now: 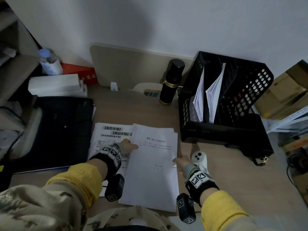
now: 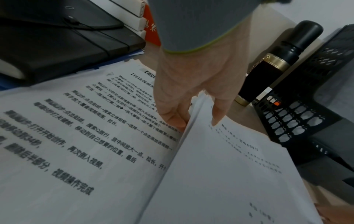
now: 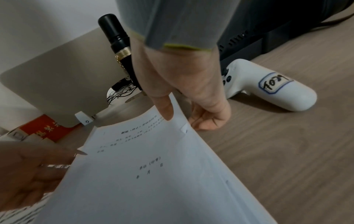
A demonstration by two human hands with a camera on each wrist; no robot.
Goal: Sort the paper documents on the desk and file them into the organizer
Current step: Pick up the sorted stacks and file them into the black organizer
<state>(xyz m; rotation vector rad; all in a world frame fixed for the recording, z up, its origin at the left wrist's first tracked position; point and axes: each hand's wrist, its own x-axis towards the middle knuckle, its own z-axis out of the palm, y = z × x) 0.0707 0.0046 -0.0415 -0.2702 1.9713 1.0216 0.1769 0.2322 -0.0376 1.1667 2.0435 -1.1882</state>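
A stack of white printed documents (image 1: 153, 172) lies tilted in the middle of the desk. My left hand (image 1: 131, 145) pinches its left edge, thumb (image 2: 218, 112) on top and fingers (image 2: 172, 118) underneath. My right hand (image 1: 179, 161) pinches the right edge, with the thumb (image 3: 164, 109) on the sheet and curled fingers (image 3: 206, 119) below. Under the stack lies a sheet with bold headings (image 1: 110, 135). The black mesh organizer (image 1: 250, 90) stands at the right, two paper bundles (image 1: 215, 92) upright in its left slots.
A black flask (image 1: 172, 82) stands behind the papers. A white controller (image 1: 199, 159) lies by my right hand. A black folder (image 1: 55, 130) lies at the left, with white boxes (image 1: 56, 85), a red box (image 1: 81, 74) and a water bottle (image 1: 48, 61) behind it.
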